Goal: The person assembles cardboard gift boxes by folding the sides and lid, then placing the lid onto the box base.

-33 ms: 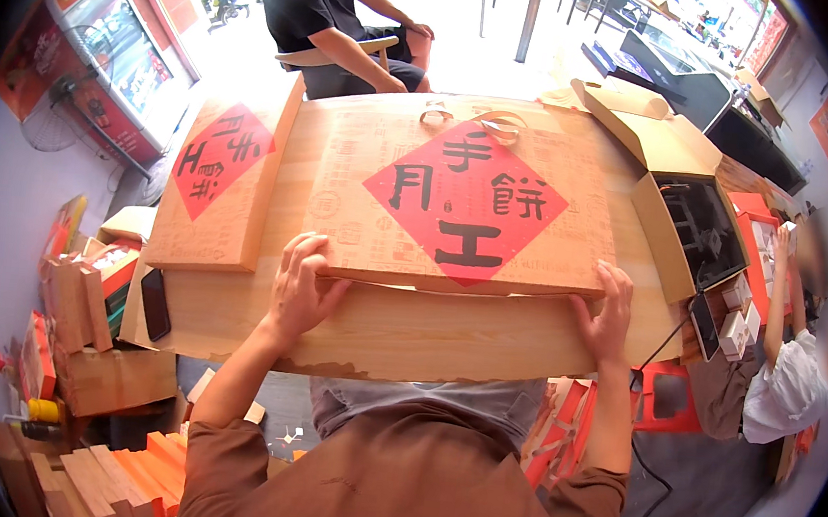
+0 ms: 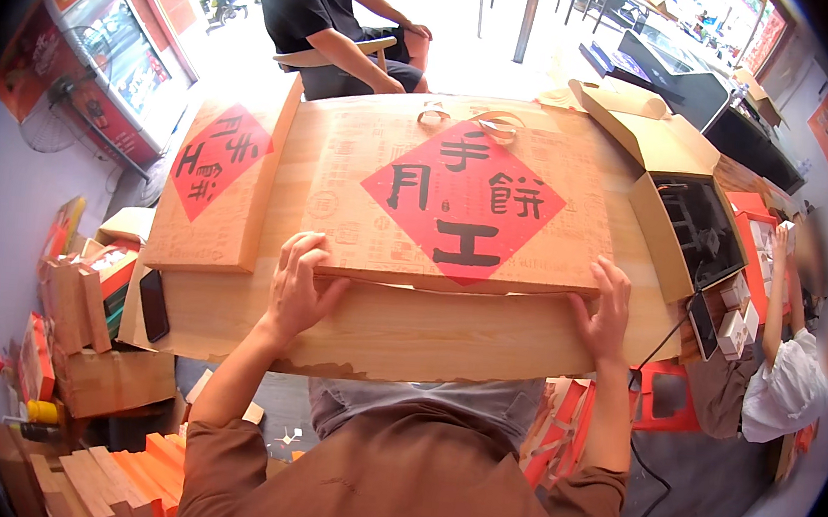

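Observation:
A flat tan gift box (image 2: 338,222), with a red diamond and black characters on its lid, lies across the middle of the wooden table. My left hand (image 2: 299,283) grips its near left corner, fingers over the top and thumb at the front edge. At the near right corner my right hand (image 2: 608,310) holds it the same way. A narrow gap shows along the front edge between my hands. Two loops of ribbon handle (image 2: 500,123) stick up at the box's far side. Whatever lies inside is hidden.
A matching box (image 2: 210,231) lies to the left, near a dark phone (image 2: 154,305). An opened carton (image 2: 680,198) stands at the right, with a black cable hanging nearby. One person (image 2: 321,24) sits beyond the table; another person's arm (image 2: 778,300) reaches among boxes at far right.

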`<state>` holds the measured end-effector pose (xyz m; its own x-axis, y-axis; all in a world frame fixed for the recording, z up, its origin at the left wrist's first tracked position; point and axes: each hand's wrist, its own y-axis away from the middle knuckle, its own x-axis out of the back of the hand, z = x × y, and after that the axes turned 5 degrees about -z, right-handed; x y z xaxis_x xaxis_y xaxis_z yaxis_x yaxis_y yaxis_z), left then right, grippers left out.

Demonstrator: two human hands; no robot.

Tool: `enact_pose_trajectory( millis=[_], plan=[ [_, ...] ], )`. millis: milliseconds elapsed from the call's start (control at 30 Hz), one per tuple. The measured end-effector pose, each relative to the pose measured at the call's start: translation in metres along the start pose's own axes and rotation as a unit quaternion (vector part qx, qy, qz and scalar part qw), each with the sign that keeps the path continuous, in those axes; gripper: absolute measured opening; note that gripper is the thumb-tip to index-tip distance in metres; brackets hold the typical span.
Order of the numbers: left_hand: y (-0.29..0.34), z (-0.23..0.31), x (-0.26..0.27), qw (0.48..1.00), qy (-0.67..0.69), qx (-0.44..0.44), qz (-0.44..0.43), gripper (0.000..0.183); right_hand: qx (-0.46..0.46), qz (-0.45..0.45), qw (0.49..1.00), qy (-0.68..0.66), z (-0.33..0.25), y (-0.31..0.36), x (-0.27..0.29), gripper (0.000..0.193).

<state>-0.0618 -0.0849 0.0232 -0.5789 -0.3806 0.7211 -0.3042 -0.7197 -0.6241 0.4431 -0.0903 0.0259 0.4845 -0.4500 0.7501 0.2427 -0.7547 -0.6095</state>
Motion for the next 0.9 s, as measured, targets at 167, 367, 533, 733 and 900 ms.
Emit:
enact_pose_trajectory(
  millis=[167, 367, 533, 733, 900],
  plan=[
    [-0.020, 0.010, 0.005, 0.985, -0.149, 0.003, -0.084, 0.051, -0.016, -0.052, 0.998, 0.038, -0.009, -0.007, 0.001, 0.057],
    [-0.046, 0.021, -0.019, 0.977, -0.200, -0.003, -0.079, 0.062, -0.005, -0.028, 0.987, 0.161, -0.024, -0.027, -0.008, 0.070],
    [-0.066, 0.023, -0.030, 0.981, -0.177, -0.011, -0.074, 0.068, -0.003, -0.001, 0.991, 0.131, -0.020, -0.038, -0.022, 0.072],
    [-0.080, 0.007, -0.035, 0.988, -0.138, -0.007, -0.066, 0.069, -0.044, -0.017, 0.992, 0.116, -0.024, -0.052, -0.019, 0.070],
    [-0.077, 0.011, -0.039, 0.992, -0.124, 0.001, -0.010, 0.061, -0.058, -0.007, 0.992, 0.113, -0.024, -0.052, -0.019, 0.068]
  ],
)
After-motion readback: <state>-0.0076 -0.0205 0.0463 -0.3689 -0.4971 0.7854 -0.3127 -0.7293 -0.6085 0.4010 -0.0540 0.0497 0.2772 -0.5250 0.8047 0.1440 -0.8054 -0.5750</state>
